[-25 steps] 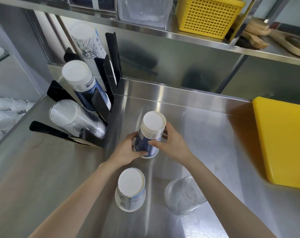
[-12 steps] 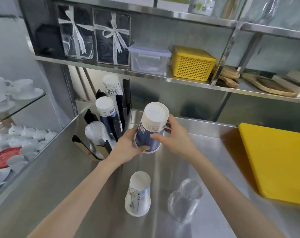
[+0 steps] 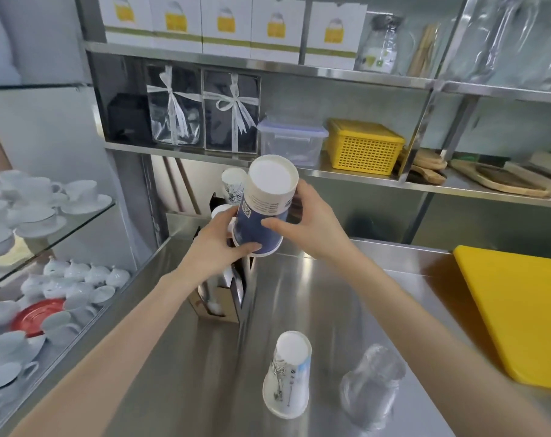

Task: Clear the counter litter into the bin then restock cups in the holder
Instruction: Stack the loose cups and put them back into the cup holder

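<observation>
Both hands hold a stack of dark blue paper cups (image 3: pixel 263 212) upside down, white bottom facing me, raised above the black cup holder (image 3: pixel 236 288). My left hand (image 3: pixel 219 244) grips its lower rim and my right hand (image 3: pixel 305 222) its right side. The holder stands at the counter's back left, mostly hidden behind my left hand; a white patterned cup stack (image 3: pixel 233 184) pokes out of it. Nearer me on the steel counter (image 3: pixel 331 294) stand a white paper cup stack (image 3: pixel 288 373) and a clear plastic cup stack (image 3: pixel 370 389), both upside down.
A yellow cutting board (image 3: pixel 520 310) lies at the counter's right. The shelf behind carries a yellow basket (image 3: pixel 362 146), a clear lidded box (image 3: pixel 291 138) and wooden boards (image 3: pixel 504 178). White cups and saucers (image 3: pixel 37 200) fill glass shelves on the left.
Both hands have lifted the blue cup stack off the counter and up toward the holder. My view has tilted upward, bringing the upper shelves into sight.
</observation>
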Demonstrator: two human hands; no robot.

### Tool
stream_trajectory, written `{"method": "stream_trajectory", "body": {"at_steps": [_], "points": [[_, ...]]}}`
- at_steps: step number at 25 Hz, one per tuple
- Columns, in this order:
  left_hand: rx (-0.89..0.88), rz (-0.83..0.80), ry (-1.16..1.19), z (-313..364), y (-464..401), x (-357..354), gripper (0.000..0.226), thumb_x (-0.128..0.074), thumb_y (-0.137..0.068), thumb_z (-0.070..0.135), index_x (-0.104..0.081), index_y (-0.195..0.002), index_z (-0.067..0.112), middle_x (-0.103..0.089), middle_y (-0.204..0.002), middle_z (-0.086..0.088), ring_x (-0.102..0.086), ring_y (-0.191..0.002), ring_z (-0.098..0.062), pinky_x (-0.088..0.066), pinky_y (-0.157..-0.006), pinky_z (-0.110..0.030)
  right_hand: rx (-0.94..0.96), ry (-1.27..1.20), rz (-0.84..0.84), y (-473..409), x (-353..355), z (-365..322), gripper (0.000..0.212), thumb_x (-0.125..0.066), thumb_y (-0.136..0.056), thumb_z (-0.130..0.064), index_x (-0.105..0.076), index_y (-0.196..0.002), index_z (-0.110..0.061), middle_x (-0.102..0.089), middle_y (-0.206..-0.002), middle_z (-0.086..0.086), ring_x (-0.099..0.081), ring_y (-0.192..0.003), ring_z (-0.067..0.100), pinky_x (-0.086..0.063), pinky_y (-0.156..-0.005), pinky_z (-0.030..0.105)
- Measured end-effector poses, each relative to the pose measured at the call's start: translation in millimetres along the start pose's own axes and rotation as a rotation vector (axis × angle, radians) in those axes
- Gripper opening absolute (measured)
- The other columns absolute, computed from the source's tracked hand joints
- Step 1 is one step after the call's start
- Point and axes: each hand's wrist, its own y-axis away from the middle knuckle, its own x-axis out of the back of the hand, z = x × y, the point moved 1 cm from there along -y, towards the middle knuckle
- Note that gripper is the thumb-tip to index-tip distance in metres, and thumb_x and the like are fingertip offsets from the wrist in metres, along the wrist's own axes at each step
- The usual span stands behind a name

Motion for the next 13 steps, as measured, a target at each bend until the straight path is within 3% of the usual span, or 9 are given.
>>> {"method": "stream_trajectory", "body": {"at_steps": [4,13], "points": [[-0.02,0.046,-0.019,-8.8,-20.4,22.4,0.072,-0.071,-0.074,0.031,-0.034,-0.135,0.018,-0.045,-0.138,-0.008,-0.053,-0.115,-0.029,-0.042,-0.095,-0.036,0.035,0.013,0.01,-32.1,-18.7,-8.1,0.072,-0.072,-0.073,-0.022,-0.033,-0.134,-0.021,-0.048,-0.136,0.003,-0.047,-0.122,0.019,-0.041,-0.102,0.033],[0.058,0.032,-0.065,-57.8,-72.0,32.2,0.075,-0.072,-0.073,0.029,-0.033,-0.136,0.016,-0.047,-0.132,-0.016,-0.049,-0.119,-0.034,-0.039,-0.1,-0.042,-0.003,-0.002,-0.028,-90.7,-59.7,10.5,0.07,-0.072,-0.074,-0.017,-0.035,-0.133,-0.019,-0.05,-0.136,0.004,-0.048,-0.122,0.019,-0.04,-0.102,0.031]]}}
